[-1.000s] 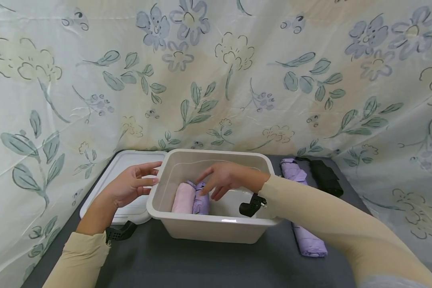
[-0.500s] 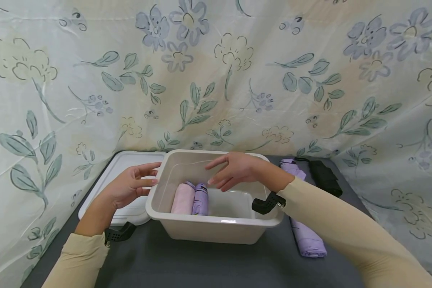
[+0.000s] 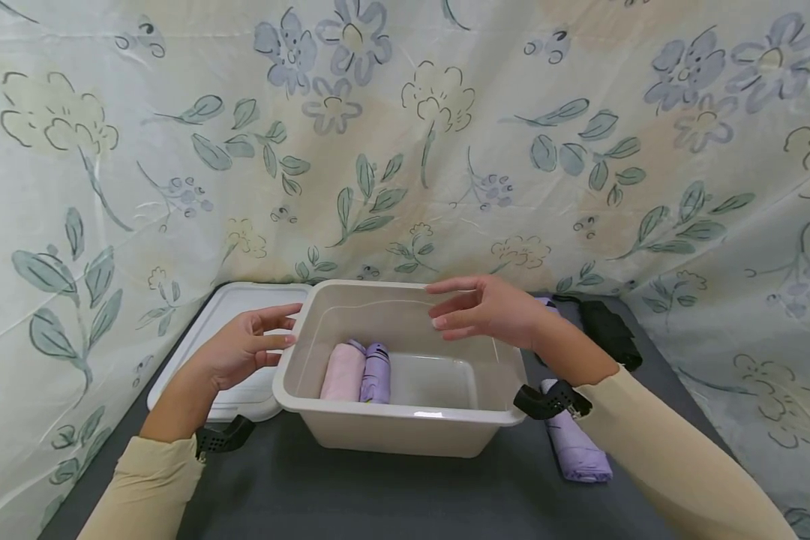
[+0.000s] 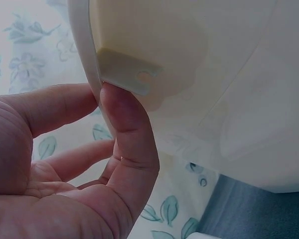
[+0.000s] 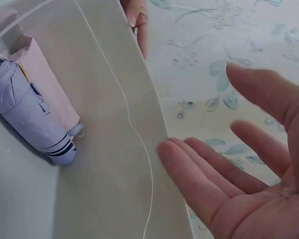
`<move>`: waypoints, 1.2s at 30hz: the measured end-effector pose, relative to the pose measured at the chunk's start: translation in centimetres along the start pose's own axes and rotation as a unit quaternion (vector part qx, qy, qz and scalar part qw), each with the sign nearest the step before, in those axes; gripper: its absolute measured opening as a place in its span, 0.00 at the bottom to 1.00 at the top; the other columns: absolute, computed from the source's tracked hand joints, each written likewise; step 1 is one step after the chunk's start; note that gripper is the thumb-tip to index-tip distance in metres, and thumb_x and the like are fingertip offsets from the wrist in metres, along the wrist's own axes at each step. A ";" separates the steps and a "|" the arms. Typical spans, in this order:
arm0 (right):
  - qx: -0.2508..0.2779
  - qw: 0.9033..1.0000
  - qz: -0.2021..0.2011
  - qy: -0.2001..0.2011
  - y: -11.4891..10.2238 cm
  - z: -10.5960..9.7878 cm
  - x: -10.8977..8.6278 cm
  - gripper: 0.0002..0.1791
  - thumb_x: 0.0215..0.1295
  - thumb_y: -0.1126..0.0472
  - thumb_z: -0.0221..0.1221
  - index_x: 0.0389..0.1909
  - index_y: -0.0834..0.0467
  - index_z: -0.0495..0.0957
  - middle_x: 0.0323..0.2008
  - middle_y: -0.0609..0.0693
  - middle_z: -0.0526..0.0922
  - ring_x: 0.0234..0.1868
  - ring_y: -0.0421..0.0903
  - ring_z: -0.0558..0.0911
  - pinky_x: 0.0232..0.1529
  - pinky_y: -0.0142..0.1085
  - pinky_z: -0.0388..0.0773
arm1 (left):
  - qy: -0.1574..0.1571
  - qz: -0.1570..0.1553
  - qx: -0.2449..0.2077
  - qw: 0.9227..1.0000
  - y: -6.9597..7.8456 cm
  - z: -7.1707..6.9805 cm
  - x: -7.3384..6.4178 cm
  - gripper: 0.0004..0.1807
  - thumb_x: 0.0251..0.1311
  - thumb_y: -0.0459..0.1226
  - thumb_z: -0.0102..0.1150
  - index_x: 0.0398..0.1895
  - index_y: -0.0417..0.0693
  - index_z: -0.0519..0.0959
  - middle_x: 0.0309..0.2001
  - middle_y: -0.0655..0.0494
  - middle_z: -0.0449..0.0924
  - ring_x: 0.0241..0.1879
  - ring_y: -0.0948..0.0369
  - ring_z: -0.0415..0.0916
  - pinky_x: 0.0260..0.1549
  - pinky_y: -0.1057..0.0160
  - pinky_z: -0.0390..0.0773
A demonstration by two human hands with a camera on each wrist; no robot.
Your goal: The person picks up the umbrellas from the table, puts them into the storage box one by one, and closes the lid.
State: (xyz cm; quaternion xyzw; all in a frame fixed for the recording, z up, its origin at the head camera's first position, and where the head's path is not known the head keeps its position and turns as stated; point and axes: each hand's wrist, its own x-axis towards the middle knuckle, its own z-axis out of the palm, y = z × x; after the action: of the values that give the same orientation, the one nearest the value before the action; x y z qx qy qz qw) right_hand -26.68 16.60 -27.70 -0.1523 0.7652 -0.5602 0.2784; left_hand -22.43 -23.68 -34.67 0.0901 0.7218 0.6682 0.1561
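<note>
Pinching the rim of a beige bin with my left hand, I hold my right hand over the bin's far right part, fingers loosely extended and thumb spread wide of them. Inside, down to the right of my left hand, a pink roll lies side by side with a folded purple umbrella, banded with dark stripes near one end; both sit lower than my right hand and to its left. Beneath and behind my left hand rests a white lid. Nearer to me than my right hand, and to its right, a purple bundle lies on the dark tabletop, while a black bundle lies to that hand's right
</note>
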 end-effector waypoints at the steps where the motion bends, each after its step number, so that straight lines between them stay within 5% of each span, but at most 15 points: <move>1: 0.005 1.000 -0.008 0.009 0.2 -0.2 -0.3 0.35 0.65 0.65 0.69 0.72 0.54 0.71 0.64 0.61 0.80 0.59 0.54 0.85 0.57 0.48 0.83 | 0.000 0.000 0.000 1.000 0.0 0.0 0.0 0.38 0.70 0.32 0.60 0.80 0.37 0.56 0.53 0.55 0.75 0.48 0.63 0.83 0.47 0.62 0.86; 8: -0.004 0.995 -0.048 0.088 2.1 -1.5 -2.4 0.35 0.65 0.59 0.69 0.73 0.52 0.70 0.64 0.61 0.80 0.57 0.52 0.86 0.59 0.49 0.81 | 0.002 0.002 0.004 1.000 -0.1 0.0 0.1 0.38 0.70 0.32 0.60 0.79 0.37 0.56 0.53 0.56 0.76 0.49 0.63 0.82 0.47 0.62 0.86; 14: 0.045 0.983 -0.102 0.149 4.3 -2.7 -4.3 0.34 0.66 0.58 0.68 0.72 0.56 0.70 0.60 0.56 0.83 0.56 0.48 0.87 0.55 0.43 0.83 | 0.002 0.000 0.001 1.000 0.0 0.1 0.2 0.38 0.70 0.32 0.60 0.79 0.37 0.56 0.53 0.55 0.75 0.48 0.63 0.83 0.47 0.62 0.86; 28: 0.179 0.942 -0.212 0.186 10.2 -4.8 -7.9 0.23 0.74 0.70 0.57 0.67 0.58 0.74 0.51 0.49 0.89 0.50 0.47 0.90 0.51 0.37 0.84 | 0.010 0.000 0.010 1.000 0.1 0.3 -0.2 0.38 0.70 0.33 0.61 0.79 0.38 0.57 0.53 0.55 0.74 0.49 0.63 0.82 0.48 0.62 0.86; 36: 0.209 0.934 -0.219 0.191 14.2 -6.1 -9.6 0.22 0.75 0.73 0.53 0.65 0.56 0.75 0.52 0.50 0.89 0.50 0.48 0.90 0.51 0.37 0.85 | 0.012 0.000 0.014 1.000 0.1 0.5 -0.2 0.38 0.70 0.33 0.60 0.79 0.38 0.57 0.53 0.55 0.74 0.48 0.63 0.82 0.47 0.62 0.86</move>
State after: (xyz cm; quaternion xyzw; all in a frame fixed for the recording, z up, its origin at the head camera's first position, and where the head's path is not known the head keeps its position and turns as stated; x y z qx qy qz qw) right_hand -21.49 31.17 -37.27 -0.1446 0.6169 -0.7733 0.0229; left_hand -22.04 -23.29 -34.57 0.0837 0.7327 0.6593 0.1465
